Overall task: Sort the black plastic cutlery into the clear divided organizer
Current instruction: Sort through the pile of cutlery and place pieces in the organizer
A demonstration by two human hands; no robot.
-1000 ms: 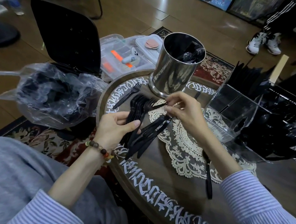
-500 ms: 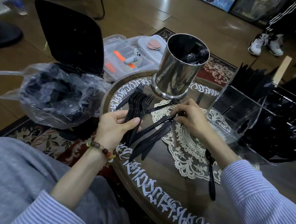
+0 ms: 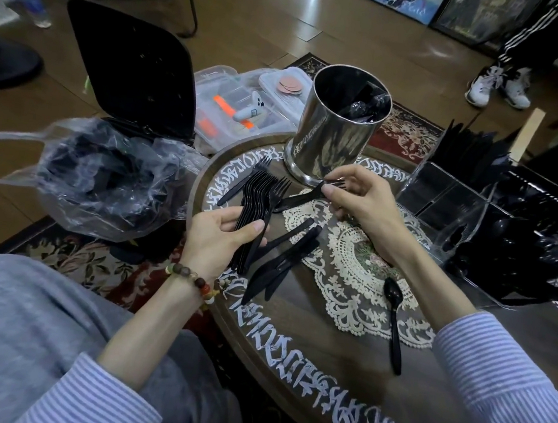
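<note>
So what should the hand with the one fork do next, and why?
Probably bring the fork in the right hand over to the stack of forks in the left hand. It holds one fork alone, and the left already grips a bunch with tines lined up.

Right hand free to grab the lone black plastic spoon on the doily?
Probably not right away: the right hand pinches a black plastic fork. The black plastic spoon lies uncovered by the right forearm on the white lace doily, so the path looks open once that grip is released.
</note>
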